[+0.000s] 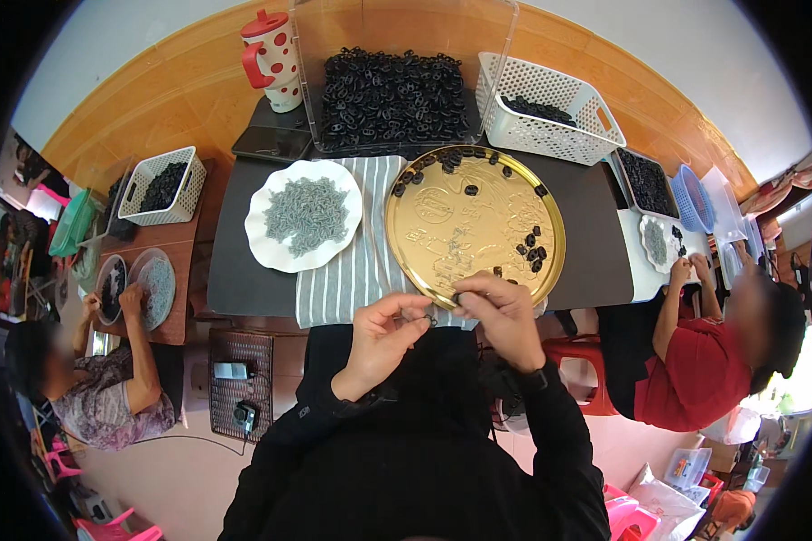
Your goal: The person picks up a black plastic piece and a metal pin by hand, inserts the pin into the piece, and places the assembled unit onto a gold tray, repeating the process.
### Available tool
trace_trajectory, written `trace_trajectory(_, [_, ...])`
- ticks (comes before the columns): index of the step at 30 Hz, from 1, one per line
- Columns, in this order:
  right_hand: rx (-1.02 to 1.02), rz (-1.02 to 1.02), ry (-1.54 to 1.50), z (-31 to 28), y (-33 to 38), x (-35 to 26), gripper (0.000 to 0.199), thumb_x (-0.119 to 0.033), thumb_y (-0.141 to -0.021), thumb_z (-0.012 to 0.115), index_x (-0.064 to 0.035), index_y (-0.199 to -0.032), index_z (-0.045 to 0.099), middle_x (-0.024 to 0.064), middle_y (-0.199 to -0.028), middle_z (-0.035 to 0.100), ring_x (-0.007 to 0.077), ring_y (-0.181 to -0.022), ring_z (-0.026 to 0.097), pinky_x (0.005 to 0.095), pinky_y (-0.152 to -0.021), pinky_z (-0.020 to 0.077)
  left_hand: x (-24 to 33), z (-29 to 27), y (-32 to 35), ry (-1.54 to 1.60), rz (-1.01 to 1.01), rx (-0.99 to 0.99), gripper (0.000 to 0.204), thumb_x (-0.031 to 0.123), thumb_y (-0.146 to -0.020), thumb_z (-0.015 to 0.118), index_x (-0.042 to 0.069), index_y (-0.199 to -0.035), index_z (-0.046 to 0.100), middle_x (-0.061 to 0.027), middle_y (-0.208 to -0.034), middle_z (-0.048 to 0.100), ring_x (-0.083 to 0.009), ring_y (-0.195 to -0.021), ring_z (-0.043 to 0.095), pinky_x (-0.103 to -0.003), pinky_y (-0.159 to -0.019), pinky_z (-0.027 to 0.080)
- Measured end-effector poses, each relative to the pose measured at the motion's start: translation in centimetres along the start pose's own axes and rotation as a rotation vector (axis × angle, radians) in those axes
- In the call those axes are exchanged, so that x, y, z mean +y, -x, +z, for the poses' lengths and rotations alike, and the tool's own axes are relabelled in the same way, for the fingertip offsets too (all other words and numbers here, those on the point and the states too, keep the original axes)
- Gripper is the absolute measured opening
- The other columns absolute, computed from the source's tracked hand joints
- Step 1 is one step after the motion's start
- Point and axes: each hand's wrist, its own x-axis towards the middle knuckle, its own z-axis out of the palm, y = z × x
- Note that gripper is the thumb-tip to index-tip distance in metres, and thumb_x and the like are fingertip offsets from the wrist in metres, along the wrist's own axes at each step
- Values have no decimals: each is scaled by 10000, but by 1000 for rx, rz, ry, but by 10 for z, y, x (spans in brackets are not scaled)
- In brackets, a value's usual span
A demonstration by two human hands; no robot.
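At the near rim of a round golden tray [555,261], my two hands are close together but apart. My left hand [383,343] is closed in a pinch, with a tiny dark piece at its fingertips, too small to name. Thumb and forefinger of my right hand [505,320] grip a small black plastic piece, mostly hidden by the fingers. More black plastic pieces [534,252] lie on the tray, at its right side and along its far rim. Left of the tray, a white scalloped plate [258,221] holds a heap of small grey spring-like pieces [307,216].
A clear bin [302,54] of black pieces stands at the back, between a spotted tumbler [275,63] and a white basket [550,131]. Under plate and tray lies a striped cloth [325,298]. One person [122,397] works at left, another [704,361] at right.
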Motion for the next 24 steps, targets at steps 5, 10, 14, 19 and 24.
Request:
trace_trajectory(5, [76,182,-347,17,3,10,126,13,-833,641,25,-958,646,59,-810,657,99,-657,614,203,-617,475,3,6,0,39,-5,-15,306,-77,-829,603,-18,-1130,611,-7,-818,593,-42,-694,524,-174,-579,427])
trace_trajectory(10, [76,152,-419,27,4,12,78,9,-832,652,21,-908,644,46,-796,651,88,-661,601,201,-623,477,4,6,0,37,1,-4,335,-89,-830,591,-21,-1158,597,-7,-817,589,-46,-701,525,-176,-598,429])
trace_trajectory(14, [85,145,-417,29,5,11,42,5,-840,648,19,-880,644,28,-784,642,73,-668,589,196,-633,484,4,6,0,38,8,18,339,-96,-828,585,-21,-1158,599,-6,-818,585,-48,-718,525,-178,-615,426])
trace_trajectory(19, [97,136,-381,31,5,10,42,-7,-848,645,17,-882,641,24,-774,636,69,-669,583,194,-636,480,2,5,0,51,41,12,334,-105,-826,580,-24,-1149,606,-7,-843,579,-48,-733,523,-180,-628,421])
trace_trajectory(24, [88,99,-374,34,6,9,40,-9,-853,639,15,-886,637,21,-763,631,64,-671,575,194,-638,471,2,6,1,42,20,34,334,-109,-821,580,-17,-1140,615,-7,-858,571,-46,-721,516,-175,-596,413])
